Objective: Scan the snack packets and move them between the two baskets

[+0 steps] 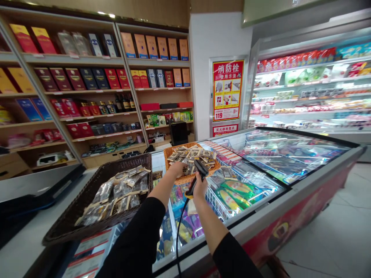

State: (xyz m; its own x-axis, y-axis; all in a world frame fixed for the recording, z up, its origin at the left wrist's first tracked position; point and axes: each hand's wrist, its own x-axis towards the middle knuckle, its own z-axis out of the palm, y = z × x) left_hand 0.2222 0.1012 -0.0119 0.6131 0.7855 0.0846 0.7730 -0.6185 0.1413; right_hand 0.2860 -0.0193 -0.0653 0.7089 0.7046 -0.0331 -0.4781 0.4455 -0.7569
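Note:
My right hand [199,187] is wrapped round the grip of a black corded barcode scanner [198,173], its head aimed toward an orange wicker basket [171,152] full of small snack packets. My left hand [177,169] reaches into the near edge of that basket, fingers closed on a small packet [187,168] held in front of the scanner. Both arms wear black sleeves. The basket rests on the glass lid of a chest freezer [290,185].
A dark brown wicker basket [69,222] of clear-wrapped packets sits at the left on the freezer top. Wooden shelves [95,92] with boxed goods line the back wall. An open refrigerated case [313,88] stands at the right. A red fire-hydrant notice [228,90] hangs on the white pillar.

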